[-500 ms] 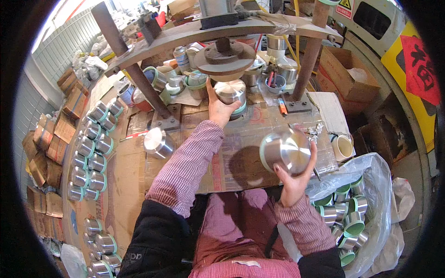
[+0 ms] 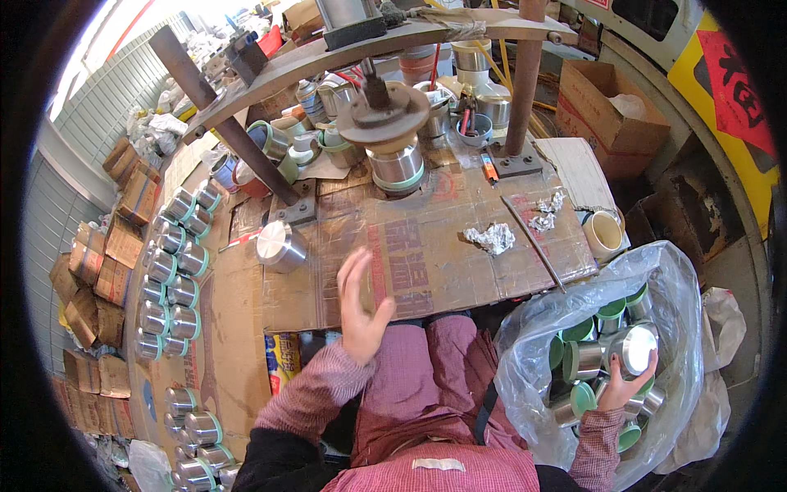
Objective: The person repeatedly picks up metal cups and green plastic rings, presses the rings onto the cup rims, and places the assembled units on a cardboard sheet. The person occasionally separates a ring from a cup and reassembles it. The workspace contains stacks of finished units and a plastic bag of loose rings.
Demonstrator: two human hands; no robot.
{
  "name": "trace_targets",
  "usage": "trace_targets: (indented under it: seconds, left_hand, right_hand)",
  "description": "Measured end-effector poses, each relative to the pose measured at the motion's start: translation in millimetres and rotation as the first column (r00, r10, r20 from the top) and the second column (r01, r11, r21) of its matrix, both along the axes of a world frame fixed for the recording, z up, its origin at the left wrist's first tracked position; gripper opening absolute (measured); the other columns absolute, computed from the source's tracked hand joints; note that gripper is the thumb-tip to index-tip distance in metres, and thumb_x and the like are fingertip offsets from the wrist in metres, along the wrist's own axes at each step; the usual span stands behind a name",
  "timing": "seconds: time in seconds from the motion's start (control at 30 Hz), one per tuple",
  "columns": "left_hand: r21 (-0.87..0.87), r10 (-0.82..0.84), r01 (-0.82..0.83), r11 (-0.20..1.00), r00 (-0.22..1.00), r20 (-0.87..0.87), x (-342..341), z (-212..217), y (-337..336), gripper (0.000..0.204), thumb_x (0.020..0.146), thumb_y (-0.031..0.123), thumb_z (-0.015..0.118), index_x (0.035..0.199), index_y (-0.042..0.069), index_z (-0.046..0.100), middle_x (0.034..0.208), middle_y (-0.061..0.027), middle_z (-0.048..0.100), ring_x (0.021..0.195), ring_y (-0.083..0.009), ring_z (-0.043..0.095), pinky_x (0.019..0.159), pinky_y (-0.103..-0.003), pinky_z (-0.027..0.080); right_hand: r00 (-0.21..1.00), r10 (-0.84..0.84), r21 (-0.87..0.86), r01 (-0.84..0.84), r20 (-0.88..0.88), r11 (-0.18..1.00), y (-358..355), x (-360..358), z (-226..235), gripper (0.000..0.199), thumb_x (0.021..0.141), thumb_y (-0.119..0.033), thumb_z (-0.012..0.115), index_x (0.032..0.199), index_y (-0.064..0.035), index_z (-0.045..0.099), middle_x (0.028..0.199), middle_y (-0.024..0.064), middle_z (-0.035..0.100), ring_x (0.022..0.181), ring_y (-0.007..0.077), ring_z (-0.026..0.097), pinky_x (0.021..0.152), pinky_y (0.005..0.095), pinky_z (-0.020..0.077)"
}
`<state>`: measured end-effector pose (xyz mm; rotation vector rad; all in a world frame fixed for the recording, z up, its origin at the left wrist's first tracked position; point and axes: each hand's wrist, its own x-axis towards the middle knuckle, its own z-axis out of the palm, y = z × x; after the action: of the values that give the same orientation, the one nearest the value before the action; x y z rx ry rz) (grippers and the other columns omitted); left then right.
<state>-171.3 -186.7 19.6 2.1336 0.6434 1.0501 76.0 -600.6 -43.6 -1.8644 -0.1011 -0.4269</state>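
Observation:
My left hand (image 2: 361, 316) is open and empty above the near edge of the cardboard-covered bench, fingers raised. At lower right, my right hand (image 2: 625, 384) grips a steel cup (image 2: 636, 349) among other cups inside a clear plastic bag (image 2: 525, 361). Under the round plate (image 2: 384, 115) of a press, another steel cup (image 2: 398, 168) with a pale green band at its base stands upright, the plate's underside against its top. A further steel cup (image 2: 281, 248) stands on the bench, left of my left hand.
Rows of steel cups (image 2: 176, 291) line the left side. Crumpled foil (image 2: 492, 238) and a metal rod (image 2: 533, 242) lie on the bench at right. Press posts (image 2: 525, 90) rise from it. Tubs and cans crowd behind; a cardboard box (image 2: 611, 115) sits at far right.
My right hand has carried its cup from above the bench down into the bag. My left hand has let go of the cup under the press and drawn back; the plate now meets that cup.

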Motion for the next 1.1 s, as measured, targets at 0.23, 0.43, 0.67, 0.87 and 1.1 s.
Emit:
trace_targets:
  seconds: [0.23, 0.43, 0.67, 0.87, 1.1]
  left_hand:
    - [0.336, 0.418, -0.344, 0.877, 0.891, -0.177, -175.0, -11.4, -2.2, 0.058, 0.083, 0.006, 0.068, 0.139, 0.002, 0.056, 0.147, -0.0209, 0.049, 0.139, -0.0368, 0.045, 0.12, -0.046, 0.032]
    - [0.609, 0.958, -0.75, 0.259, 0.121, -0.258, -463.9, 9.0, 99.0, 0.076, 0.088, 0.021, 0.073, 0.154, 0.004, 0.039, 0.149, -0.0211, 0.044, 0.14, -0.038, 0.042, 0.122, -0.048, 0.03]
    - [0.34, 0.377, -0.927, 0.154, -0.263, -0.888, -626.4, 35.2, 83.7, 0.099, 0.086, 0.061, 0.068, 0.161, 0.01, 0.029, 0.155, -0.0261, 0.043, 0.143, -0.0427, 0.043, 0.119, -0.05, 0.035]
    - [0.322, 0.44, -0.923, 0.211, -0.204, -0.874, -650.5, 19.1, 73.3, 0.105, 0.078, 0.057, 0.077, 0.159, 0.009, 0.03, 0.146, -0.0301, 0.051, 0.136, -0.044, 0.05, 0.116, -0.049, 0.039]
    - [0.231, 0.583, -0.855, 0.464, 0.099, -0.806, -688.4, 3.1, 91.9, 0.1, 0.078, 0.051, 0.077, 0.153, 0.0, 0.036, 0.145, -0.0279, 0.051, 0.131, -0.0444, 0.054, 0.113, -0.047, 0.042]
  right_hand:
    - [0.988, 0.13, -0.761, -0.15, -0.088, 0.631, -31.9, 10.7, -19.1, 0.066, 0.071, 0.0, 0.081, 0.133, -0.0133, 0.063, 0.157, 0.014, 0.042, 0.145, 0.041, 0.035, 0.119, 0.0521, 0.0322]
    - [0.951, 0.294, -0.675, -0.156, 0.094, 0.722, 13.4, -6.4, 7.7, 0.046, 0.078, 0.003, 0.073, 0.122, -0.0091, 0.066, 0.15, 0.0128, 0.049, 0.14, 0.0386, 0.041, 0.117, 0.0517, 0.0328]
    - [0.857, 0.488, -0.607, -0.302, 0.166, 0.735, 78.8, -38.7, 34.0, 0.032, 0.078, 0.003, 0.07, 0.108, -0.0075, 0.07, 0.137, 0.012, 0.058, 0.134, 0.0365, 0.047, 0.113, 0.0493, 0.0366]
    - [0.789, 0.597, -0.561, -0.431, 0.147, 0.707, 105.5, -62.3, 36.4, 0.029, 0.077, 0.002, 0.07, 0.105, -0.0078, 0.07, 0.132, 0.0107, 0.06, 0.128, 0.0356, 0.05, 0.111, 0.0494, 0.0373]
    - [0.759, 0.63, -0.566, -0.451, 0.163, 0.69, 119.6, -76.4, 41.3, 0.026, 0.077, 0.0, 0.071, 0.101, -0.0112, 0.071, 0.123, 0.0063, 0.065, 0.121, 0.0338, 0.055, 0.11, 0.0524, 0.0357]
